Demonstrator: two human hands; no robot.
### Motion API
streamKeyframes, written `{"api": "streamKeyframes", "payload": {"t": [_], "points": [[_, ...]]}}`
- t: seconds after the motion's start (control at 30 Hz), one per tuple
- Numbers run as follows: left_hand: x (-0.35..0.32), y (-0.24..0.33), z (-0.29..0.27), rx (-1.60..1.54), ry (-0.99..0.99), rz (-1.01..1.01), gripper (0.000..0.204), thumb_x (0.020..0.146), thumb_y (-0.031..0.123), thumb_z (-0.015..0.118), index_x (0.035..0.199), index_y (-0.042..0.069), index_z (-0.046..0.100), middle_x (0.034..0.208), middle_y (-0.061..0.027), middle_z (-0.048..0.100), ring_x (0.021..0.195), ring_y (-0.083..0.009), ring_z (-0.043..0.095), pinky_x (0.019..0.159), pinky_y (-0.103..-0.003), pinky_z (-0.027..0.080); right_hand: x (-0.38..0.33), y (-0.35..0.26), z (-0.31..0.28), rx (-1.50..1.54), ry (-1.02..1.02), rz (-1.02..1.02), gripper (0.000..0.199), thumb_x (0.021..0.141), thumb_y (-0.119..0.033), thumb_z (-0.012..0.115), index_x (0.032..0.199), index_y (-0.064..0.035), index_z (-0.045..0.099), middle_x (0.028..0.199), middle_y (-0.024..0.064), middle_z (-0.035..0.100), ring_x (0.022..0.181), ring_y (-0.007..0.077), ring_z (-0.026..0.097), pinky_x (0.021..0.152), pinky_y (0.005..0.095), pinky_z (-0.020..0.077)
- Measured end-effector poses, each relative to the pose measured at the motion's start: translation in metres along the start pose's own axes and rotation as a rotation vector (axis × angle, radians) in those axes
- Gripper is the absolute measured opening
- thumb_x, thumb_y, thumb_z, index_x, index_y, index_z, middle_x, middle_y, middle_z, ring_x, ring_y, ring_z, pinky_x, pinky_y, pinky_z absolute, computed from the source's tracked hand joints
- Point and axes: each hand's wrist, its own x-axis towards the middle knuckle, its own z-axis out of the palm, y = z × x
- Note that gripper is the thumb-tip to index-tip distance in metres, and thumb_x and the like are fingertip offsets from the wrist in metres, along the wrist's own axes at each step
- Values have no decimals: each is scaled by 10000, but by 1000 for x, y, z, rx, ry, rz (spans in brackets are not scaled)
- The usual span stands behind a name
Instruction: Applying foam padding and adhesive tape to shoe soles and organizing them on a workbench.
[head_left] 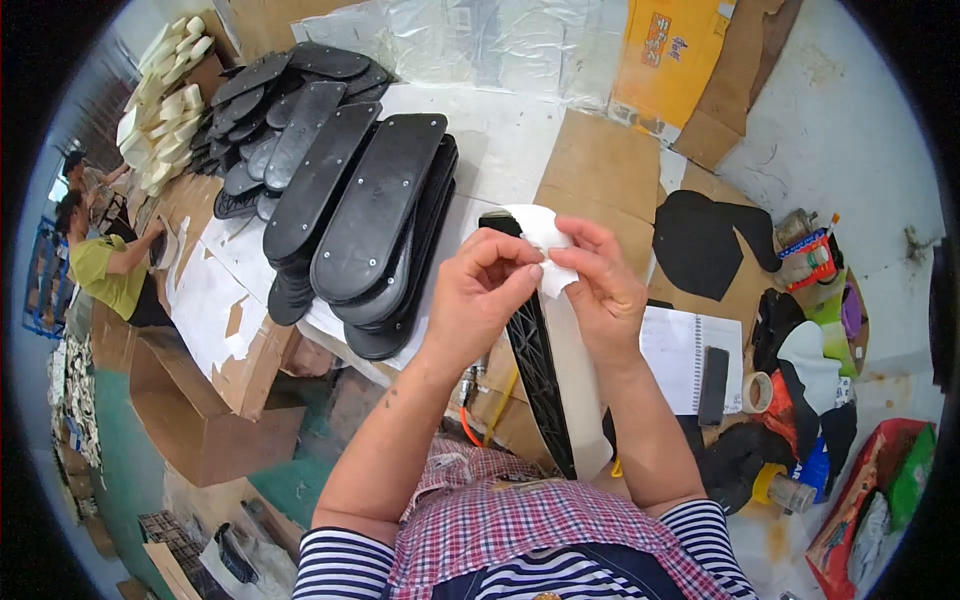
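My left hand [485,280] and my right hand [605,290] meet at the far end of a long pad. Both are closed, with fingertips pinching a small piece of white sheet material [558,280]; whether it is paper or cloth I cannot tell. Below them the pad stands on its edge, reaching back toward my apron. One side of it is a black ribbed plastic board [540,390]; the other is a cream padded layer [580,400]. More white material [535,222] shows just beyond my fingers, at the pad's tip.
Stacks of black rounded boards [380,215] stand left on the table, cream foam pieces [165,120] behind. To the right lie a black sheet cutout [710,240], a spiral notebook [670,350], a dark phone [713,385] and a tape roll [757,392]. People work at far left.
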Motion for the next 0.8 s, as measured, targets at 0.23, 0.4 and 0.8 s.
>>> {"api": "streamKeyframes", "payload": {"t": [0.23,0.4,0.8], "points": [[-3,1,-3,92,46,-10,58,794,-4,633,852,3,635,892,-10,516,728,-43,522,632,-178,439,0,-2,7,113,-12,45,296,757,131,560,989,-27,654,1185,135,527,1104,231,508,941,326,406],[-3,5,-9,97,13,9,60,785,-5,632,844,-1,620,901,-12,495,731,-47,528,625,-176,444,2,-4,11,92,-28,35,324,733,140,559,975,-47,667,1167,113,541,1083,220,508,919,309,408],[-4,5,-12,170,23,28,33,766,-11,621,799,-9,622,888,-20,496,693,-53,535,610,-182,452,-1,3,17,122,-20,36,341,696,142,539,945,-47,676,1148,104,547,1109,224,496,900,303,409]]}}
